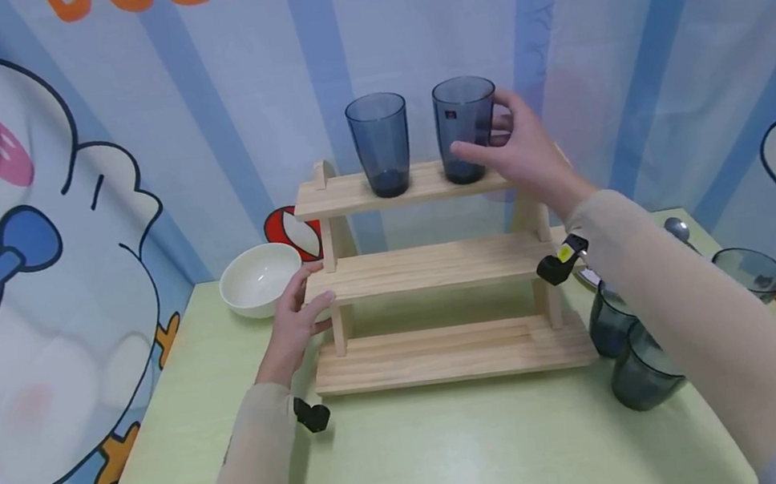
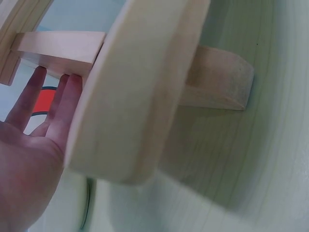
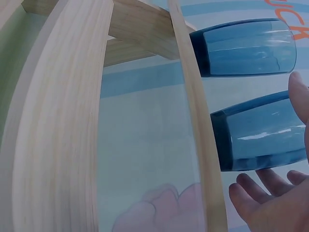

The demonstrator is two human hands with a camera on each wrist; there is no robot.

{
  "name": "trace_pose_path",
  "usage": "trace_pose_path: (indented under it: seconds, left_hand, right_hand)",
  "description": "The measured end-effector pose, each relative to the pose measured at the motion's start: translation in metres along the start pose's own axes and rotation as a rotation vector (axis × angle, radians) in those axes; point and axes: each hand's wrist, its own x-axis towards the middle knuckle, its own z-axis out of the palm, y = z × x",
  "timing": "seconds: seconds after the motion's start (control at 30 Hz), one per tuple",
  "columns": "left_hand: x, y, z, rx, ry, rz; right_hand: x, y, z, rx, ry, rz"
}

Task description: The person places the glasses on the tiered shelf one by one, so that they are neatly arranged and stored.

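A three-tier wooden shelf rack [image 1: 427,265] stands on the table, and two blue-tinted drinking glasses are upright on its top tier. My right hand [image 1: 529,148] holds the right-hand glass [image 1: 461,116], thumb across its front and fingers at its right side. Beside it stands the left glass [image 1: 379,142], untouched. In the right wrist view, the fingertips [image 3: 244,186] lie against that held glass [image 3: 268,137]. My left hand [image 1: 293,318] grips the rack's left side at the middle tier. The left wrist view shows its fingers [image 2: 63,111] under a wooden piece; the thumb is hidden there.
A white bowl [image 1: 261,278] sits left of the rack. Several dark glasses, including a front glass [image 1: 640,376] and a back glass [image 1: 751,270], stand at the right, partly behind my right forearm. A spoon [image 1: 677,228] shows there. A printed curtain [image 1: 256,113] hangs behind the table.
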Motion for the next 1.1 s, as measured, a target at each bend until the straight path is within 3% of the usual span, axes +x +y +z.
trace_pose_path:
  seconds: [0.4, 0.77, 1.1]
  left_hand:
    - [0.0, 0.001, 0.0, 0.006, -0.001, -0.002]
    - [-0.001, 0.002, 0.0, 0.013, 0.005, -0.001]
    - [-0.001, 0.003, 0.001, 0.028, 0.003, -0.004]
  right_hand:
    - [-0.036, 0.014, -0.041, 0.027, -0.078, -0.032]
    - [-0.087, 0.033, -0.084, -0.149, -0.075, -0.098]
    - [-0.138, 0.056, -0.113, -0.265, -0.07, -0.075]
